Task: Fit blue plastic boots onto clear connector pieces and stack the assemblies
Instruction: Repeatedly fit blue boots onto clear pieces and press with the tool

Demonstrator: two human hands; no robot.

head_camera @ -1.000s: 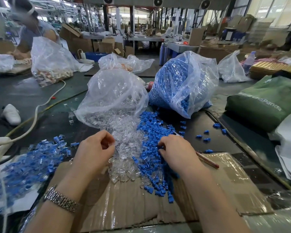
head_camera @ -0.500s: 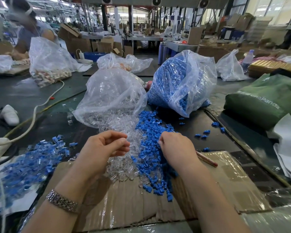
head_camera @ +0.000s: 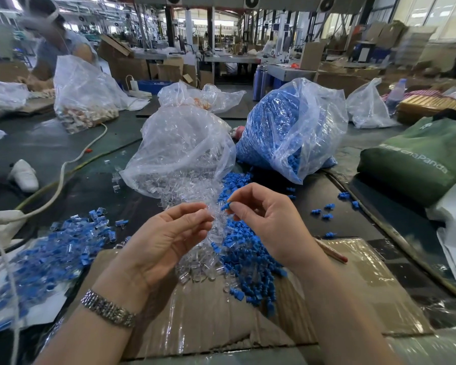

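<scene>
Your right hand point(head_camera: 267, 225) grip pinching a ribbed blue boot point(head_camera: 225, 206), left hand point(head_camera: 166, 238) grip pinching a glassy clear connector point(head_camera: 213, 212) beside it, loose glossy piles beneath on creased cardboard point(head_camera: 221, 325).

1. On the green bag point(head_camera: 416, 164) at the right, pale lettering ending in "Panda" can be read; the letters before it are too blurred.
2. No other text is legible.

A large factory hall is lit through tall windows point(head_camera: 432, 14) far right, with cardboard boxes point(head_camera: 127, 64) stacked around distant workbenches point(head_camera: 287, 72).
</scene>
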